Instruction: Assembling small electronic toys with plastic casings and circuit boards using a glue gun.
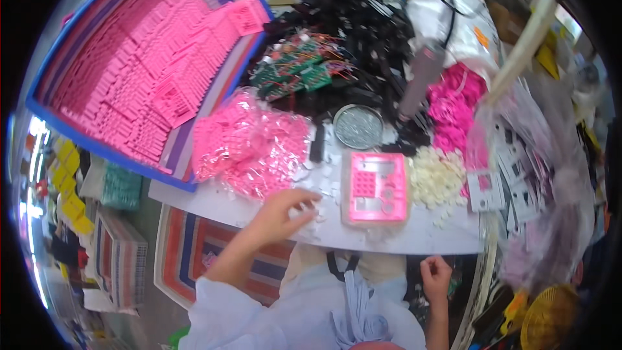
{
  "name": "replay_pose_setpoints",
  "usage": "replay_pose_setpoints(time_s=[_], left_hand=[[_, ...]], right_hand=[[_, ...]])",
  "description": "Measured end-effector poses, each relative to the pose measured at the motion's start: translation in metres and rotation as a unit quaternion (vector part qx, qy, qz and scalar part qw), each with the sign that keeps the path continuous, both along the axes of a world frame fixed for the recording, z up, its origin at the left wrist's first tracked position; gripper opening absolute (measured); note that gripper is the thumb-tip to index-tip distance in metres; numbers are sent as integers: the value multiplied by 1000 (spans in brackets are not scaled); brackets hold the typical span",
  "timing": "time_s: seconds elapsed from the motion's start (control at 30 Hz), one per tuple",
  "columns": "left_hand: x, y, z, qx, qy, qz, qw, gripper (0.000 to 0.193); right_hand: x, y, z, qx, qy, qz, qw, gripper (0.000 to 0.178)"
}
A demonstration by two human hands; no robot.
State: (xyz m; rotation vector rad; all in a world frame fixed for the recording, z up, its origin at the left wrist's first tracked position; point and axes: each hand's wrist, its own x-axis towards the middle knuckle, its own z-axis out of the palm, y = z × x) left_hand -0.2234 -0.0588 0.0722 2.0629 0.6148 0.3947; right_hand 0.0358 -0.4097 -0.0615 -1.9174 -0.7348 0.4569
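My left hand (288, 215) hovers at the table's front edge, thumb and fingers apart. Its fingertips are beside small pale pieces (317, 215) scattered there. Lower, off the table by my right side, my right hand (435, 275) is closed with fingers curled; what it holds, if anything, is hidden. Between the hands, a pink plastic casing (378, 188) with a keypad grid and openings sits in a pale block-like holder (378, 221). Behind it stands a round tin of small metal screws (358, 127). A grey handheld power screwdriver (422, 74) hangs by a black cord.
A blue-rimmed crate (116, 163) of stacked pink casings fills the far left. Bagged pink parts (253, 146), green circuit boards (301, 71) and black parts (343, 0) cover the back. Cream pieces (435, 178), magenta parts (457, 107) and white panels (486, 189) lie right.
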Motion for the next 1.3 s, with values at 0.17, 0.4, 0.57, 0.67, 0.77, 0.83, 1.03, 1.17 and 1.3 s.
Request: replay_pose_setpoints(time_s=[0.17,0.4,0.57,0.67,0.77,0.83,1.03,1.17,1.3], left_hand=[[52,129,29,191,11,97,977,20],[173,272,-21,144,239,273,921,43],[201,286,-38,-162,109,368,909,28],[192,253,-14,-407,-146,242,868,13],[161,204,13,-411,-163,132,887,11],[137,209,-14,-231,-139,199,942,14],[107,147,29,153,-439,241,852,12],[87,125,62,237,-486,253,802,15],[84,104,64,415,-382,213,798,22]], right_hand=[[-1,40,48,-15,-12,75,997,14],[2,70,59,-5,-2,127,992,11],[10,74,61,-10,19,143,990,11],[15,71,62,-2,17,140,990,10],[20,69,54,22,-5,147,989,10],[21,84,55,46,-5,176,983,10],[25,115,84,98,-54,266,958,9],[13,161,121,172,-96,342,919,9],[-14,222,159,270,-25,393,878,33]])
